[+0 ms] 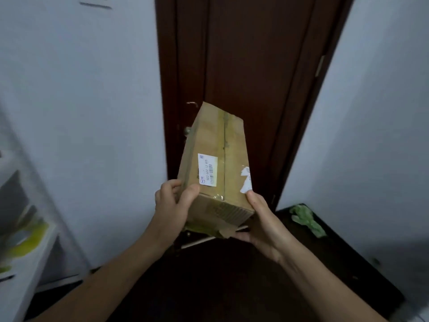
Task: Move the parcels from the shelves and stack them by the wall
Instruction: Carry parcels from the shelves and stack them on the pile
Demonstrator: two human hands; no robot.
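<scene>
- The cardboard parcel is held in the air between both hands, in front of a dark brown door. Its far end is tilted up and away.
- The parcel is closed, with clear tape running along its top seam, so its contents cannot be seen.
- A white label sits on the top face, and a torn white scrap is stuck near the right edge.
- The left hand grips the near left corner, thumb on top and fingers round the side.
- The right hand grasps the near right corner, thumb at the top edge; its fingers go underneath, out of sight.
- A loose flap hangs at the parcel's near lower edge.
- At far left a white shelf unit is blurred and cut off by the frame. Something yellow-green lies in one compartment, too smeared to tell what it is.
- A crumpled green thing lies on the dark floor, beside the right wall.
- The parcel partly hides the door handle.
</scene>
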